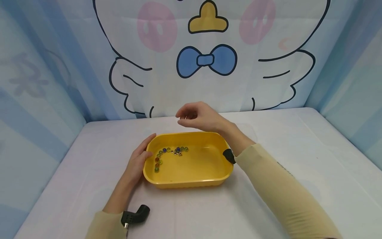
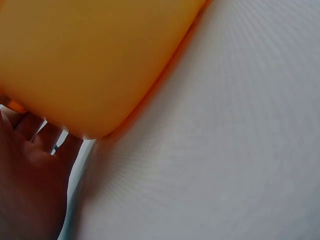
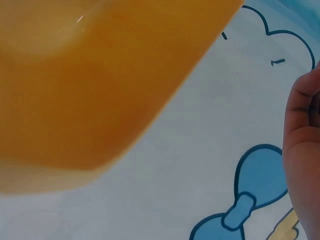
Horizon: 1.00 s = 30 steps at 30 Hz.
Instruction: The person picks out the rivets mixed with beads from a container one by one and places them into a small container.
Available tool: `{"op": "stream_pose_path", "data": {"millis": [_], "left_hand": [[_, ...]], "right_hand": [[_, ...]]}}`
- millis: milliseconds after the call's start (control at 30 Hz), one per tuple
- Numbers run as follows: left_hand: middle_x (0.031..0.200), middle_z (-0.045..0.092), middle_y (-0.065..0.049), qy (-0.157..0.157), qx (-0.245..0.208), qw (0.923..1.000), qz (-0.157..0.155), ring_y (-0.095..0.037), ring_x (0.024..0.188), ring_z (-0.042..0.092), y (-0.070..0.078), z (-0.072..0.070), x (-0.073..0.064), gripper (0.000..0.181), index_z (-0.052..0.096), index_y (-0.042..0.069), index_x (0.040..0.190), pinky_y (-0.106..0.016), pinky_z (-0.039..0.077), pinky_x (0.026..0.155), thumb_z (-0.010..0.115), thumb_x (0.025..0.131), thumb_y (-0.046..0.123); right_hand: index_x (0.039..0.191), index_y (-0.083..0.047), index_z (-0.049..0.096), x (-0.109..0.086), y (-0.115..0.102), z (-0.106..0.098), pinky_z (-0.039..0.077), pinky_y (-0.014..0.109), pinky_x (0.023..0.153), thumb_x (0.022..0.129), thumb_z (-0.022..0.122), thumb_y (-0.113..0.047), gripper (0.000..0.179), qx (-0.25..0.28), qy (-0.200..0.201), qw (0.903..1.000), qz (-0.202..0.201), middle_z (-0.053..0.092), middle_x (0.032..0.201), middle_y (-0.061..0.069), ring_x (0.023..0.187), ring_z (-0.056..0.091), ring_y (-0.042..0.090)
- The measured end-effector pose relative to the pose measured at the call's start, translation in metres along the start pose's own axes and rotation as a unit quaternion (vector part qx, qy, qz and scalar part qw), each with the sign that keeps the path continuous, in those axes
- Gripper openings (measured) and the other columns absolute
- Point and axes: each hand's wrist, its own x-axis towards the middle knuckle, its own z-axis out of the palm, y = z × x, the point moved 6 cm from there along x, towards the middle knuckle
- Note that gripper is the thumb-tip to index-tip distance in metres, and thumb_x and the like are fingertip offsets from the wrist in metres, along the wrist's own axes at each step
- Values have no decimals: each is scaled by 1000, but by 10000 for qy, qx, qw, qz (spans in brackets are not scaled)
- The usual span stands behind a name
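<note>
A yellow plastic tray (image 1: 194,169) stands on the white-covered table in the head view. Several glass marbles (image 1: 157,159), green, amber and blue, lie along its left and far inner edges. Among the marbles is a cluster of small silvery pieces (image 1: 177,153), too small to identify. My left hand (image 1: 135,164) grips the tray's left end, thumb at the rim and fingers along the outer wall; the left wrist view shows the fingers (image 2: 49,136) against that wall. Over the tray's far edge hovers my right hand (image 1: 201,116), fingers loosely bent, with nothing visible between them.
A cloth backdrop (image 1: 206,93) with a cartoon figure hangs behind the table. Blue-striped cloth walls (image 1: 32,109) flank it on either side. Black wrist cameras (image 1: 135,215) sit on both forearms, the right one close by the tray's right end.
</note>
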Motion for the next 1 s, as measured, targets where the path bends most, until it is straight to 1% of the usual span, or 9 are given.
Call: {"op": "stream_pose_path", "data": {"millis": [100, 300, 600, 833, 1000], "left_hand": [[164, 27, -3, -6, -12, 10000, 10, -20, 151, 19, 1, 0, -1, 65, 34, 15, 159, -44, 12, 122, 37, 95, 4], [164, 27, -3, -34, -1, 10000, 37, -21, 151, 19, 0, 1, 0, 64, 33, 14, 159, -45, 12, 122, 37, 95, 4], [164, 27, -3, -29, 55, 10000, 15, -22, 151, 19, -2, 0, 1, 65, 33, 14, 159, -47, 12, 122, 36, 95, 5], [164, 27, -2, -8, 22, 10000, -46, -22, 151, 19, -2, -1, 2, 65, 33, 15, 159, -47, 13, 122, 37, 95, 5], [165, 26, -2, 6, 23, 10000, -83, -22, 151, 19, -3, -1, 1, 65, 33, 15, 159, -47, 13, 122, 36, 95, 4]], "right_hand": [[114, -4, 70, 1, 1, 4, 53, 29, 78, 94, 69, -12, 22, 1, -55, 10000, 5, 67, 100, 6, 86, 57, 24], [115, -6, 70, 2, 5, 14, 53, 29, 79, 94, 70, -15, 23, -73, -182, 9997, 153, 66, 99, 4, 88, 58, 23], [114, -7, 69, 3, 7, 28, 53, 29, 82, 95, 69, -15, 21, 40, -522, 9979, 381, 66, 99, 5, 90, 59, 23], [112, -7, 70, 4, 11, 36, 54, 28, 80, 95, 70, -18, 20, -220, -658, 9966, 450, 66, 95, 4, 89, 59, 21], [113, -5, 71, 5, 12, 44, 53, 27, 79, 95, 70, -20, 24, -361, -833, 9946, 508, 66, 94, 3, 88, 59, 20]]}}
